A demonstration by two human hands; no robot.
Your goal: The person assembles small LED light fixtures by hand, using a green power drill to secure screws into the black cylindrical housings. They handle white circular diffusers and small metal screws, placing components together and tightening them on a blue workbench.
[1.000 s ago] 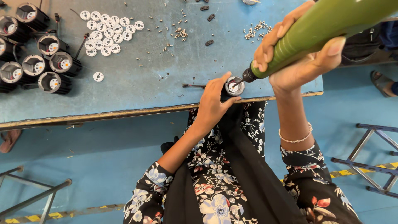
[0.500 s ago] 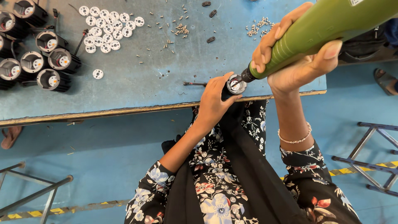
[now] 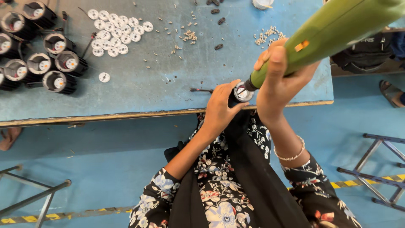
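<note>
My left hand point(image 3: 220, 109) grips a small black round housing point(image 3: 238, 93) with a white disc on top, held at the near edge of the blue table point(image 3: 160, 84). My right hand point(image 3: 280, 82) is wrapped around a thick green electric screwdriver point(image 3: 333, 29). Its dark tip presses down onto the white disc of the housing. The lower part of the housing is hidden by my left fingers.
Several black round housings point(image 3: 42, 59) with white centres stand at the table's left. A cluster of white discs point(image 3: 116, 31) lies beside them, one disc point(image 3: 103, 77) apart. Small screws point(image 3: 270, 36) and dark clips point(image 3: 218, 47) are scattered at the back. Metal stool frames point(image 3: 379, 169) stand on the blue floor.
Hands, housing and screwdriver stay together in the same grip. The view has shifted only slightly.
</note>
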